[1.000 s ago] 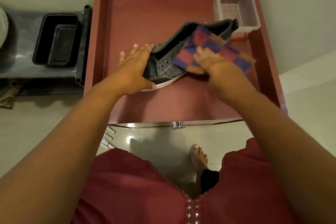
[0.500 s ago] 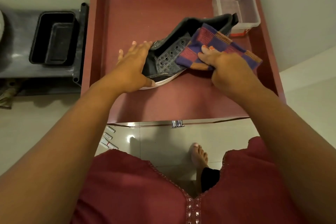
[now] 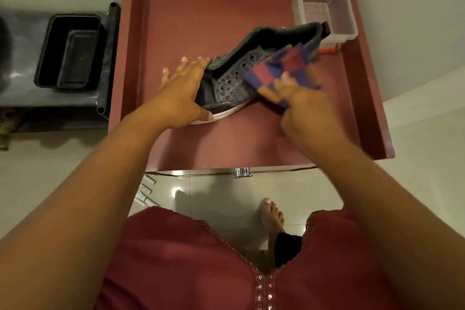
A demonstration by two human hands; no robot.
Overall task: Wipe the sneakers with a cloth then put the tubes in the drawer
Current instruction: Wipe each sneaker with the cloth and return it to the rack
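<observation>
Inside the red drawer, we pin a dark sneaker with our left hand, fingers spread flat over its toe so it holds steady, while our right hand pinches a checked cloth against its side. The tubes wait on the floor (labels unreadable).

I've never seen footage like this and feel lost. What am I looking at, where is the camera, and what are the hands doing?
There is no machine: a person wears a camera on the head, looking down at their own arms. The left hand steadies a dark grey lace-less sneaker lying in an open reddish-brown drawer. The right hand presses a purple-and-red checked cloth on it. A clear plastic box sits in the drawer's far corner. Small white tubes lie on the floor.
</observation>
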